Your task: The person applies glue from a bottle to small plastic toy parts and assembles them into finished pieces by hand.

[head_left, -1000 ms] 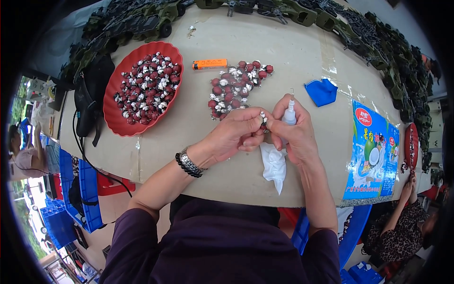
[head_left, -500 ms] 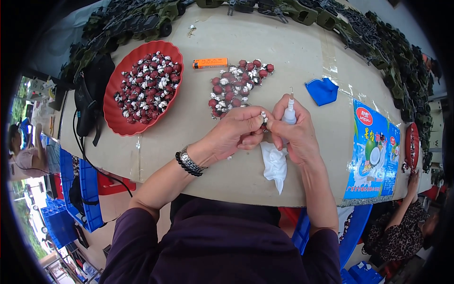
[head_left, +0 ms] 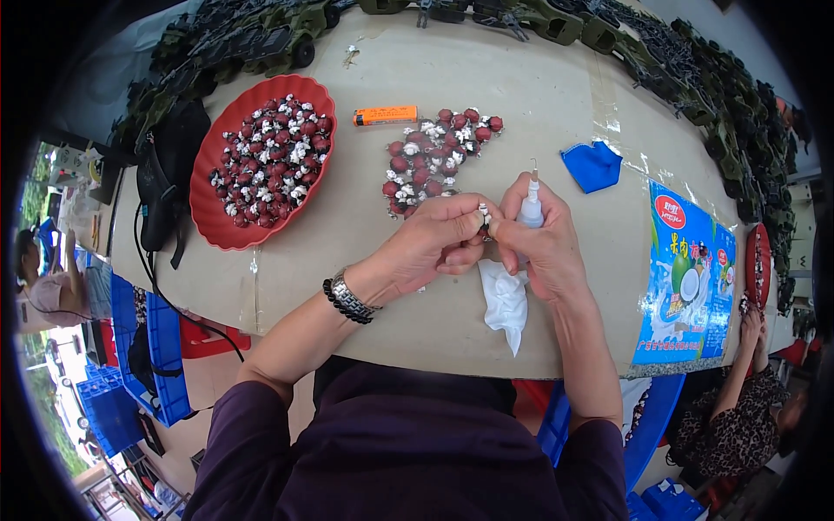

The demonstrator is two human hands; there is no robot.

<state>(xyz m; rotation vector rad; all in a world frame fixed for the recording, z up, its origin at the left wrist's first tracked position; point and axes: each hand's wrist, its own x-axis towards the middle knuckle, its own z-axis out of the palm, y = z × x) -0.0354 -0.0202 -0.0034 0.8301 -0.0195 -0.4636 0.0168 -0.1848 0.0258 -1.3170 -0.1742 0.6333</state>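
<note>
Between the fingertips of my left hand [head_left: 434, 239] is a small white-and-dark figure piece [head_left: 483, 211], pinched upright; its lower part is hidden by fingers. My right hand [head_left: 543, 247] wraps round a translucent squeeze bottle [head_left: 531, 211] with a thin needle tip pointing up, while its thumb and forefinger meet the same small piece. Just beyond my hands lies a loose heap of dark red balls with white tops [head_left: 426, 165]. A crumpled white tissue [head_left: 504, 304] rests on the table below my right hand.
A red scalloped tray [head_left: 204, 213] full of similar pieces stands at the left, beside a black bag [head_left: 163, 182]. An orange box [head_left: 386, 115], a blue cloth piece [head_left: 592, 167] and a blue printed sheet [head_left: 686, 286] lie around. Green toy vehicles [head_left: 278, 48] line the far edge. A co-worker [head_left: 738, 404] sits right.
My hands keep almost the same pose, with the piece and bottle barely shifted. At the right, the co-worker's hands have come together near the table edge.
</note>
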